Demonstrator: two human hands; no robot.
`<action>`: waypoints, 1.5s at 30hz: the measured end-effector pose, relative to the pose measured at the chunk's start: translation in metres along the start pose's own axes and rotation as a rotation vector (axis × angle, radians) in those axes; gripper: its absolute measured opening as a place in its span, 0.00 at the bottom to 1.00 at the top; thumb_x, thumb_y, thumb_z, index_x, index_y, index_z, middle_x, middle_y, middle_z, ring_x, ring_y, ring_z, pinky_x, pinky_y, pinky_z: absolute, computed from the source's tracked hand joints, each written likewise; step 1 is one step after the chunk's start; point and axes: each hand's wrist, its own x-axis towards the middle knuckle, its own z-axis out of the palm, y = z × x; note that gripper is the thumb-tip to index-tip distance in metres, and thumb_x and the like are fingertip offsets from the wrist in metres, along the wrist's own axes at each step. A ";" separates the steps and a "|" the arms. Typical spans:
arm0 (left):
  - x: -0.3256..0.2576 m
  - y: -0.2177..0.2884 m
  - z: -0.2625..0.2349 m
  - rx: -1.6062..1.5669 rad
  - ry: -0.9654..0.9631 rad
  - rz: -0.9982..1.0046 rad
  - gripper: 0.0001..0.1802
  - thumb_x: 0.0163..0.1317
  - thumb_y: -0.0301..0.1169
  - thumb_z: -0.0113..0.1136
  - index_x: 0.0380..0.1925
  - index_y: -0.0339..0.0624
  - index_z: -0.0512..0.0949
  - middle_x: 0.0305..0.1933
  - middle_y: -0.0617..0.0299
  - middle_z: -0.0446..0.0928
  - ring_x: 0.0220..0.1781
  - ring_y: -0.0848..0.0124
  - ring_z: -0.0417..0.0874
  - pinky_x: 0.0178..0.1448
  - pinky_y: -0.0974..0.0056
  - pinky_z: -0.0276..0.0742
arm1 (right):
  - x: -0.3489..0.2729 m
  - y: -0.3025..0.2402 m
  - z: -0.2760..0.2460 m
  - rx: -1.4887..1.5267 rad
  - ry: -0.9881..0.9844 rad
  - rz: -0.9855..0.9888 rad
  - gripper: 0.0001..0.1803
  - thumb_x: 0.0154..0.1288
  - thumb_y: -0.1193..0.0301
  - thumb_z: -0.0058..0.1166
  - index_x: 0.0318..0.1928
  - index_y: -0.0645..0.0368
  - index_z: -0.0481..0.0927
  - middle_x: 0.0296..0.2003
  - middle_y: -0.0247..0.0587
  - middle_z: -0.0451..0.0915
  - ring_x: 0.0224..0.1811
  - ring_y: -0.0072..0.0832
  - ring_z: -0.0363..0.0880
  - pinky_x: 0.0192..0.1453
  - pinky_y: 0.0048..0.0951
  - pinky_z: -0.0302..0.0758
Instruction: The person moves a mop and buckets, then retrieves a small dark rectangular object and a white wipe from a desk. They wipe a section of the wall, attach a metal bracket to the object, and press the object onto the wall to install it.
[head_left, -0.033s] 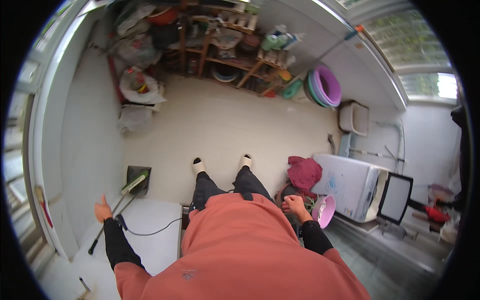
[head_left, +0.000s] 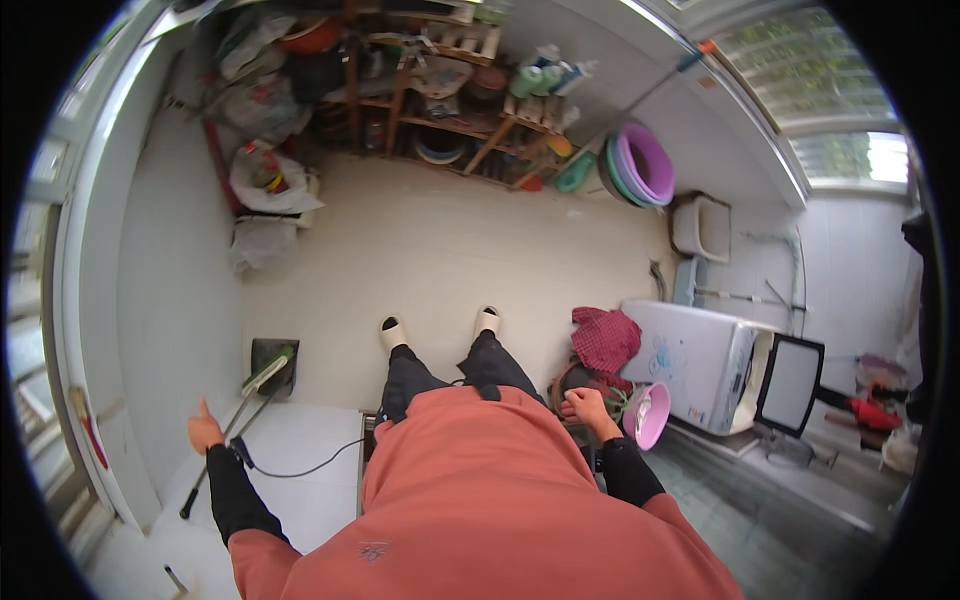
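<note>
My left hand [head_left: 205, 432] is held out to the left with the thumb stretched apart from the palm. Nothing shows in it, and its other fingers are partly hidden. Close beside it passes the handle of a broom [head_left: 268, 371] with a green and white head, which rests at a dark dustpan [head_left: 284, 383]. A grey cable [head_left: 310, 468] trails from near my left wrist across the white surface. My right hand [head_left: 588, 408] hangs at my right side, its fingers curled in with no object visible between them. Right next to it is a pink basin [head_left: 654, 418].
A white washing machine [head_left: 690, 360] with its lid up stands at the right, a red checked cloth [head_left: 606, 340] beside it. Nested basins [head_left: 643, 165] lean on the far wall near a crowded wooden shelf [head_left: 450, 125]. Plastic bags [head_left: 268, 190] pile up at the far left.
The whole view has shifted slightly. My hands keep almost the same pose, and nothing has been picked up or put down.
</note>
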 end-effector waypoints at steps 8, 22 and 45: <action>-0.017 0.051 0.010 -0.219 -0.047 0.115 0.22 0.70 0.33 0.50 0.59 0.32 0.77 0.43 0.37 0.85 0.37 0.44 0.89 0.42 0.45 0.83 | -0.021 0.032 0.031 0.123 -0.050 0.081 0.13 0.75 0.67 0.55 0.46 0.66 0.84 0.34 0.43 0.86 0.30 0.29 0.85 0.30 0.34 0.85; -0.345 0.270 0.023 -0.195 -0.633 0.754 0.28 0.74 0.48 0.54 0.32 0.31 0.85 0.23 0.46 0.84 0.22 0.54 0.89 0.32 0.54 0.87 | 0.026 0.100 -0.018 0.274 -0.002 0.149 0.15 0.74 0.64 0.57 0.37 0.65 0.86 0.28 0.37 0.84 0.24 0.25 0.80 0.25 0.28 0.75; -0.499 0.560 0.032 -0.199 -0.925 0.738 0.24 0.75 0.44 0.54 0.32 0.30 0.80 0.24 0.55 0.79 0.23 0.65 0.85 0.26 0.54 0.90 | 0.176 0.045 -0.241 0.588 0.071 0.178 0.15 0.76 0.64 0.56 0.52 0.64 0.83 0.41 0.45 0.86 0.37 0.34 0.88 0.37 0.38 0.88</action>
